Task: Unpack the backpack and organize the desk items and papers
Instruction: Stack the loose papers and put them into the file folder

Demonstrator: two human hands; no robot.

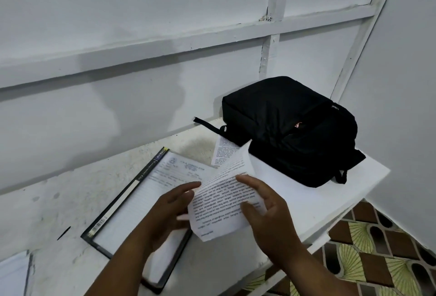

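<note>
Gripping opposite edges at frame centre, printed sheets [224, 203] are pinched by left hand [169, 215] and right hand [271, 220] fingers, seemingly for filing in the open folder [132, 203] on the bench [59, 201]; the backpack [290, 128] lies upper right.

Both forearms are reaching in from bottom edge, angling up twd centre. Left hand [169, 210] is lying palm-down, fingers [188, 188] stretched fwd, slightly blurred. Right hand [269, 215] is curling inward w/ thumb and fingertips pinching a printed sheet [224, 201]; wrist is bending left.
</note>
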